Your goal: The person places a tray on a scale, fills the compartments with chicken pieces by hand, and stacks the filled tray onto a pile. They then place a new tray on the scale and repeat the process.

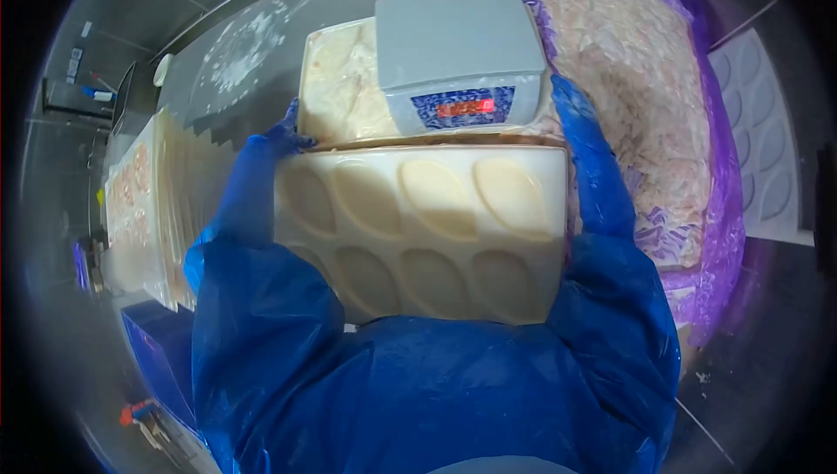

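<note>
A white tray with leaf-shaped hollows point(436, 243) lies in front of my body. Beyond it is a second white tray filled with pale, doughy material point(340, 81), and a grey scale with a lit red display point(462, 38) stands over its right part. My left hand point(283, 136), in a blue glove, is at the filled tray's front left corner, fingers apart. My right hand point(571, 101), also gloved in blue, lies along the right side by the scale with its fingers stretched out; part of it is hidden from view.
At the right, a purple plastic liner point(724, 169) holds a large pale mass point(645, 64). Several thin trays or sheets point(161, 204) stand stacked at the left, above a blue box point(161, 352). Another moulded tray point(758, 134) is at the far right.
</note>
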A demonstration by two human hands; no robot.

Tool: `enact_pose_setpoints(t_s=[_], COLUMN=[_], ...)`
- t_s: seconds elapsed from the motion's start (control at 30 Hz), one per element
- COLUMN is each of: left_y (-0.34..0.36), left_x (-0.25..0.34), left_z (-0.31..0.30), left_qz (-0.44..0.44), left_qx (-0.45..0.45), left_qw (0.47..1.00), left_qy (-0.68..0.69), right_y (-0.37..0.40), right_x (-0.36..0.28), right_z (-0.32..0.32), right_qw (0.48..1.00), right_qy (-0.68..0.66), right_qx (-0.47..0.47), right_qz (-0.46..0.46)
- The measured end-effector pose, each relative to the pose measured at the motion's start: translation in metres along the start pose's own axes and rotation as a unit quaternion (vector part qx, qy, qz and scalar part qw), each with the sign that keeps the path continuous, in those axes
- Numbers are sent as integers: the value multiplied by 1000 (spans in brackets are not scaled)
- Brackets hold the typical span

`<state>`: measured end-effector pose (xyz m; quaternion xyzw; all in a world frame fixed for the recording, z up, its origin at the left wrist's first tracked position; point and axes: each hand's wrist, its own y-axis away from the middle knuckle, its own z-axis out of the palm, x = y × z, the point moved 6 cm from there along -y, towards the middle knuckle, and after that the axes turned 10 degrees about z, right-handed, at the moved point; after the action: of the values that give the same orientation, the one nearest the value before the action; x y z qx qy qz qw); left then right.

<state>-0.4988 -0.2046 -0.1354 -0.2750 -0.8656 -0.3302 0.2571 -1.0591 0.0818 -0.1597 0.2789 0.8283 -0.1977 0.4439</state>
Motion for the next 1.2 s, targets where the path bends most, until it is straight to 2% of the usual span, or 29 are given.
enact_pose_setpoints(t_s=[0.03,0.07,0.13,0.17,0.23,0.3,0.37,0.5,0.57,0.6,0.67,0.73,0.8,0.83,0.9,1.03,1.1,1.2], left_y=[2,3,4,-16,-11,2,14,15,18,22,20,16,15,15,19,25,22,19], left_x=[0,-3,-10,-62,-46,-21,-1,-3,13,10,-3,-8,-12,-9,2,15,11,-6], left_z=[0,2,0,0,1,2,7,10,7,8,10,14,16,11,8,12,10,10], left_qz=[8,13,84,77,77,71,84,81,166,153,70,98,74,76,151,88,132,127], left_qx=[8,2,8,-20,-27,-27,-9,-11,4,5,17,13,-5,2,4,-38,-19,0], left_qw=[1000,1000,988,987,987,987,974,968,963,964,967,973,939,941,959,947,947,955], left_qy=[28,28,132,136,138,144,211,238,212,217,245,208,335,331,241,307,293,269], right_y=[3,1,-14,-35,-91,-148,-166,-182,-187,-185,-185,-181,-181,-180,-183,-182,-178,-150], right_x=[-26,-37,-51,-51,-40,-17,-29,-43,-46,-52,-47,-49,-52,-57,-63,-58,-52,-59], right_z=[0,2,6,13,29,52,59,67,72,75,75,74,76,81,87,75,67,39], right_qw=[994,989,984,979,971,983,973,952,945,943,939,937,936,933,930,928,927,916], right_qy=[101,124,153,181,212,137,187,255,270,273,282,286,288,293,296,295,286,260], right_qx=[34,45,58,42,25,-74,-88,-92,-92,-94,-91,-93,-96,-95,-92,-71,-52,15], right_qz=[-31,-61,-75,-89,-108,-98,-102,-145,-162,-167,-175,-175,-177,-184,-197,-217,-237,-306])
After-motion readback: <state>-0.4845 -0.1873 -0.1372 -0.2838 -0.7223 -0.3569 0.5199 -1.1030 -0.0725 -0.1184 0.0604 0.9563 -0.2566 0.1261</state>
